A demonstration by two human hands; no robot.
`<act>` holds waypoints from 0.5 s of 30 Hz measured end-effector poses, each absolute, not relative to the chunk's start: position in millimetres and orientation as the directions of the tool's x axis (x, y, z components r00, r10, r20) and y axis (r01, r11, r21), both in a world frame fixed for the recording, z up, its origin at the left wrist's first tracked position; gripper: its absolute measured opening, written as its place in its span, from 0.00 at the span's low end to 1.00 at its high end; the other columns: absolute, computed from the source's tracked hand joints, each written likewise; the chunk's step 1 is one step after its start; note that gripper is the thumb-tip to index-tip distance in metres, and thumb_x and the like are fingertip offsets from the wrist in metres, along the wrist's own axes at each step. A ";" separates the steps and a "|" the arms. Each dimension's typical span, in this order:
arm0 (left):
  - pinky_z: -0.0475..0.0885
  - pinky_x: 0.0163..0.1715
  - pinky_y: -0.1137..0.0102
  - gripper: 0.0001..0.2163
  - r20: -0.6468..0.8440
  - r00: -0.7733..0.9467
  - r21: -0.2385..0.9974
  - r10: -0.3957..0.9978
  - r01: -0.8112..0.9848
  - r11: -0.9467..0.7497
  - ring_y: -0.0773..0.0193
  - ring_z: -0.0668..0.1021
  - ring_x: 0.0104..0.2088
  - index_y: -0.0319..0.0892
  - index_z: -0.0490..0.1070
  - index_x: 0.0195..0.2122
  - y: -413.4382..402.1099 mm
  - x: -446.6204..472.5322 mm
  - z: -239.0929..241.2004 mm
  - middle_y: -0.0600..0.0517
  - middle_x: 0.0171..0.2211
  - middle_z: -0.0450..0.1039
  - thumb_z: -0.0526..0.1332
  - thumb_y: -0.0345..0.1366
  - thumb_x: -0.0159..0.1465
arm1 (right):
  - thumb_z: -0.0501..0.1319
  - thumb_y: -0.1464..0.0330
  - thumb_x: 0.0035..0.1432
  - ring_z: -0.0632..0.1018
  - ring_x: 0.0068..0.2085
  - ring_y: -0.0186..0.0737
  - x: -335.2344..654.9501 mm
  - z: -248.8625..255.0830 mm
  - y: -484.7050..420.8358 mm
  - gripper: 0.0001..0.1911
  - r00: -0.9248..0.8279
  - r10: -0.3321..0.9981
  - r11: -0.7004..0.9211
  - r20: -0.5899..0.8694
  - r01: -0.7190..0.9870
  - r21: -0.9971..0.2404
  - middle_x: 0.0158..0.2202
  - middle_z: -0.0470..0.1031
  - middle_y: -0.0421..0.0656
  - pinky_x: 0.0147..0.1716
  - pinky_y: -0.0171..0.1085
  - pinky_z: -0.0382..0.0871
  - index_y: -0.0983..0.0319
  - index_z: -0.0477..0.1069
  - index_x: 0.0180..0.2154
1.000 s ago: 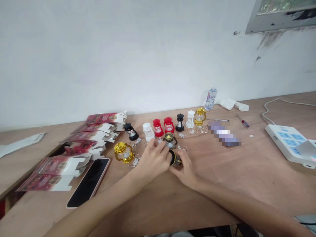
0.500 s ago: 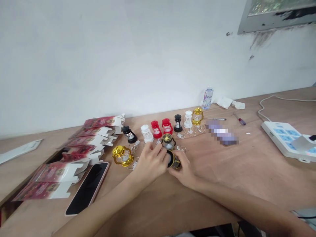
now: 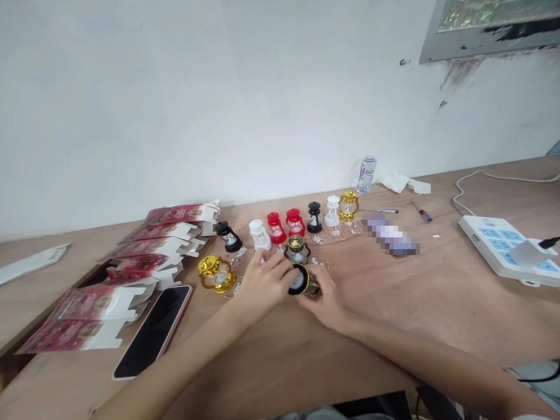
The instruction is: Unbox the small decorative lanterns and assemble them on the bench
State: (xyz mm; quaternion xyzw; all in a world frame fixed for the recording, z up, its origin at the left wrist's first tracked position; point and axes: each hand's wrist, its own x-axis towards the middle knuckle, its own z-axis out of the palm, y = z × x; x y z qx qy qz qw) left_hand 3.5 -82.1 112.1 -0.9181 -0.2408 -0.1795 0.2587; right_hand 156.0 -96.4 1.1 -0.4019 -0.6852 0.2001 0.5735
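My right hand (image 3: 326,300) grips a small black-and-gold toy lantern (image 3: 301,281) lying on its side just above the wooden table (image 3: 429,303). My left hand (image 3: 262,284) meets it from the left, its fingers pinched at the lantern's round end. Directly behind stands a bronze lantern (image 3: 297,249). A gold lantern (image 3: 213,273) lies left of my left hand. A row of small lanterns runs behind: black (image 3: 227,236), white (image 3: 259,234), two red (image 3: 277,227), black (image 3: 314,217), white (image 3: 332,211) and gold (image 3: 349,206).
Flat red-and-white cartons (image 3: 144,251) lie fanned out at the left, with a dark phone (image 3: 153,331) beside them. A water bottle (image 3: 366,173), crumpled tissue (image 3: 400,182), screwdriver (image 3: 420,212) and a white power strip (image 3: 510,248) with its cable sit to the right. Small clear parts (image 3: 336,233) lie scattered near the lanterns.
Both hands have stayed on the black-and-gold lantern, turning it slightly so its pale round end shows. The camera has shifted a little to the right.
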 end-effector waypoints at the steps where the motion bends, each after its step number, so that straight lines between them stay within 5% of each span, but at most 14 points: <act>1: 0.54 0.32 0.66 0.07 0.481 0.795 -0.304 0.370 0.547 -0.780 0.65 0.70 0.29 0.40 0.71 0.32 -79.4 0.4 110.6 0.54 0.26 0.73 0.54 0.30 0.65 | 0.61 0.73 0.46 0.70 0.40 0.44 155.8 1.2 -96.5 0.19 -0.018 0.781 0.597 0.625 0.317 -0.737 0.39 0.69 0.44 0.39 0.42 0.66 0.59 0.63 0.42; 4: 0.55 0.32 0.67 0.07 0.518 0.738 -0.084 0.433 0.548 -0.832 0.67 0.70 0.28 0.41 0.71 0.31 -72.2 -7.5 105.3 0.56 0.27 0.75 0.56 0.35 0.64 | 0.62 0.71 0.47 0.71 0.40 0.43 155.3 1.1 -96.5 0.18 -0.021 0.790 0.588 0.613 0.309 -0.747 0.39 0.70 0.44 0.40 0.41 0.66 0.59 0.63 0.42; 7: 0.56 0.33 0.68 0.06 0.526 0.733 0.006 0.432 0.504 -0.863 0.68 0.71 0.30 0.42 0.71 0.31 -69.6 -11.7 100.1 0.56 0.30 0.77 0.57 0.33 0.64 | 0.62 0.70 0.48 0.72 0.40 0.42 155.1 0.2 -96.1 0.17 -0.005 0.810 0.562 0.587 0.298 -0.772 0.39 0.70 0.44 0.40 0.41 0.67 0.59 0.63 0.42; 15: 0.58 0.34 0.67 0.06 0.638 0.716 -0.143 0.283 0.472 -0.870 0.67 0.73 0.31 0.40 0.70 0.39 -76.8 -11.0 88.7 0.53 0.33 0.78 0.56 0.27 0.63 | 0.62 0.72 0.47 0.71 0.40 0.42 155.9 -0.5 -96.0 0.17 -0.008 0.816 0.556 0.578 0.286 -0.781 0.38 0.70 0.43 0.39 0.40 0.67 0.59 0.63 0.41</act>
